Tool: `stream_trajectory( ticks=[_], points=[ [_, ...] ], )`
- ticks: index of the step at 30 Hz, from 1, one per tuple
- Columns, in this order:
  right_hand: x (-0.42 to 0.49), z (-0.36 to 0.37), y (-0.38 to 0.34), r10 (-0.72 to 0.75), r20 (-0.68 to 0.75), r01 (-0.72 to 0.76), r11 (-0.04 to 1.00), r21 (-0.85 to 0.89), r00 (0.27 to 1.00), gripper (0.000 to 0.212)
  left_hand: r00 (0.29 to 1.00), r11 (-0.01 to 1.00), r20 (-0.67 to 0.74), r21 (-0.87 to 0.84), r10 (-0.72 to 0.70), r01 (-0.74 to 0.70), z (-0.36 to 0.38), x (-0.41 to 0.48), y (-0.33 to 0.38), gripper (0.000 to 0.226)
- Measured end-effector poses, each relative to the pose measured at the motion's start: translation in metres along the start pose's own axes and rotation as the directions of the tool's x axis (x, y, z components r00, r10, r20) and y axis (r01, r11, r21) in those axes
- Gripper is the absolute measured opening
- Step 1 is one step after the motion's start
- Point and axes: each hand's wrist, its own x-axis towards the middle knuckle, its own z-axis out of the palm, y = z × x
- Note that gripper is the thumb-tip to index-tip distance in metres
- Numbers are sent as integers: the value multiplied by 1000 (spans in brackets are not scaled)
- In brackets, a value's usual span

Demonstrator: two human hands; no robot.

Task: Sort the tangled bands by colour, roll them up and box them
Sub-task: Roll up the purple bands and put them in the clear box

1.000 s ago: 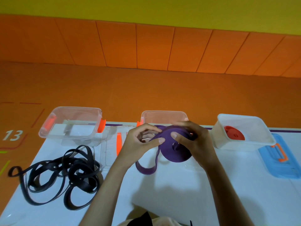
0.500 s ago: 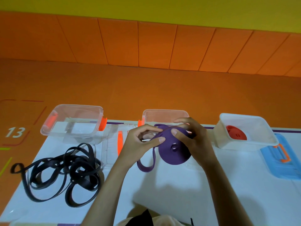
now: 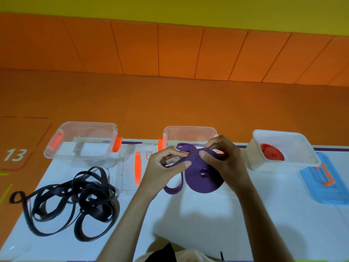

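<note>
Purple band roll point(image 3: 204, 176) held up on edge above the table point(image 3: 198, 224), at centre, just on the near side of the middle clear box point(image 3: 188, 133). Flat coiled face turned toward the camera, small hole at its centre.

- Right hand point(image 3: 226, 163): fingers curled over the far and right edge of the roll, thumb across its upper face. Grasping the roll.
- Left hand point(image 3: 162, 167): thumb and fingers pinching the loose strip of the same band where it runs onto the top of the roll.
- Loose tail point(image 3: 172, 190) of the purple band hangs in a loop below the left hand, to the left of the roll. Whether it touches the table is hard to tell. Another purple loop shows on the far side of the hands, against the middle box.

Black bands point(image 3: 71, 199): one tangled heap lying flat on the table at near left, well apart from the hands.

Boxes, in a row along the far edge of the table:
- left clear box point(image 3: 86, 129), orange clips on both ends, lid off.
- middle clear box, partly hidden by the hands.
- white box point(image 3: 279, 168) at right, holding a red band roll point(image 3: 272, 152) that leans toward its left side.

Lids: clear lid point(image 3: 126, 178) with an orange handle lies flat between the left and middle boxes. Blue lid point(image 3: 324, 186) with an orange handle lies flat just right of, and nearer than, the white box.

Orange floor beyond the table, with a white "13" point(image 3: 15, 155) marked at far left.
</note>
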Motion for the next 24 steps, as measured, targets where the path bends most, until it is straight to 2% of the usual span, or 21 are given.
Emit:
stream_trajectory(
  ticks=[5,7,9,11,16,19,24],
  points=[
    [-2,8,5,29,-112,-22,998,59,993,19,999,997,-8,-65,-38,37,1,3,-2,31],
    [-3,6,6,56,-46,-50,992,115,997,17,998,996,-40,-78,-41,38,-3,6,-1,32],
    [-4,2,6,97,76,-106,985,137,992,26,998,997,-41,-71,-43,40,-5,7,0,30],
    [-4,1,5,124,117,-139,982,130,985,34,998,997,-41,-63,-36,33,-6,7,1,27],
    [-5,8,3,96,4,-96,983,155,995,31,996,996,4,-30,-86,86,-10,8,5,25],
    [-4,10,7,71,-45,-65,992,113,996,22,995,995,-3,-24,-97,97,-15,9,5,30],
    [-2,-2,10,126,142,-137,988,73,982,29,996,996,15,-1,-89,89,-14,7,0,33]
  ],
)
